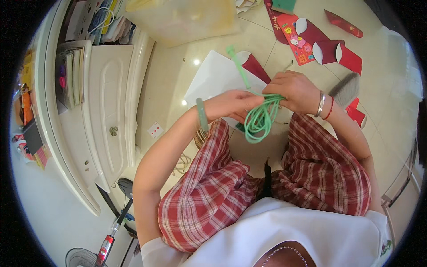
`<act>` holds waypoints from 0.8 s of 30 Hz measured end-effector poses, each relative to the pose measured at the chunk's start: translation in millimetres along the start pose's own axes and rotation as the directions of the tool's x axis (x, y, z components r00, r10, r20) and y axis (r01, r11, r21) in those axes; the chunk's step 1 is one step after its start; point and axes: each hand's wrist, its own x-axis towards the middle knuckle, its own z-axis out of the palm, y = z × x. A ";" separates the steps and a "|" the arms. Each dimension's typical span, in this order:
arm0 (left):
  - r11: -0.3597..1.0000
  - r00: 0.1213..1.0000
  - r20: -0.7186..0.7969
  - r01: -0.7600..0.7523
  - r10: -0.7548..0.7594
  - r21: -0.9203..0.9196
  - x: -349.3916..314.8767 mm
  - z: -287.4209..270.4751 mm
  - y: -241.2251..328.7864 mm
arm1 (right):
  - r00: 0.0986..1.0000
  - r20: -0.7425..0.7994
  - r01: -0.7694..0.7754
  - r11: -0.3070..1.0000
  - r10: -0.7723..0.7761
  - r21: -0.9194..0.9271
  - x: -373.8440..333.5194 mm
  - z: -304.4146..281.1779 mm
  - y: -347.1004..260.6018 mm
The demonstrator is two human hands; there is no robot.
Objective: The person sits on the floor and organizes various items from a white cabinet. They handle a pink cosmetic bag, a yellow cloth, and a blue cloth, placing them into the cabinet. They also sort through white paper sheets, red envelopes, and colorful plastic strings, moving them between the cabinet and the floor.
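A green skipping rope point(258, 127) is wound into a loose coil in front of my knees, its loops hanging down between my hands. Its pale green handle point(240, 69) sticks out away from me, over a white sheet point(211, 75) on the floor. My left hand point(233, 104) has its fingers curled round the left side of the coil. From the right, my right hand point(293, 91) grips the upper loops between thumb and fingers. Parts of the fingertips on both hands are hidden by the cord and by each other.
Red envelopes point(349, 58) lie scattered on the tiles at the far right, near a grey-bristled brush point(346, 89). A cream cabinet point(111, 89) stands at left, a playing card point(155, 130) beside it. A yellowish translucent bag point(178, 20) lies ahead; a fan point(82, 258) is at lower left.
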 end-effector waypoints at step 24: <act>0.926 0.928 0.356 0.224 -0.107 -0.305 -5.9 62.4 28.1 | 0.996 -0.076 0.067 0.199 0.039 0.978 4.6 -2.3 1.8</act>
